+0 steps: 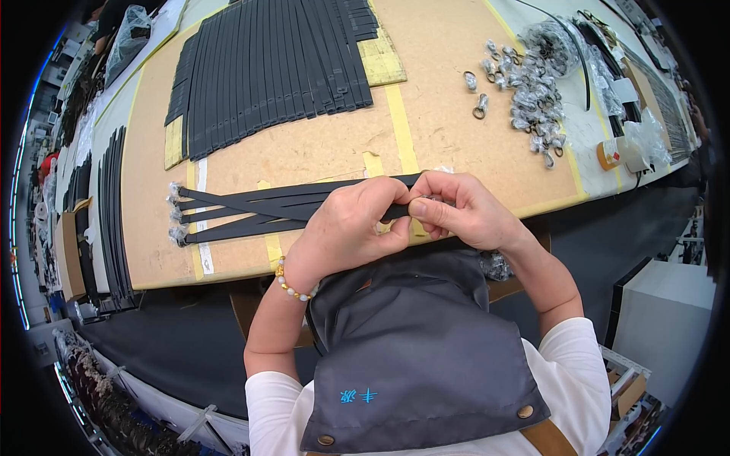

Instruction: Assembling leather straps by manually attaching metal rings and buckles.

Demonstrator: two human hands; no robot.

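At a tan workbench (471, 144) in a crowded workshop, my left hand (346, 228) and right hand (456, 209) meet, pinching the near ends of black straps (258, 209) fanned across the board. More strips (266, 64) lie stacked beyond; bagged metal clasps (528, 87) sit right.

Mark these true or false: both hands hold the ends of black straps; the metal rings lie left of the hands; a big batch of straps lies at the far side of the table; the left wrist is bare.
1. Both hands, left hand and right hand, pinch the ends of black straps: true.
2. The metal rings lie left of the hands: false, they lie far right.
3. A batch of straps lies at the far side of the table: true.
4. The left wrist is bare: false, it wears a bead bracelet.
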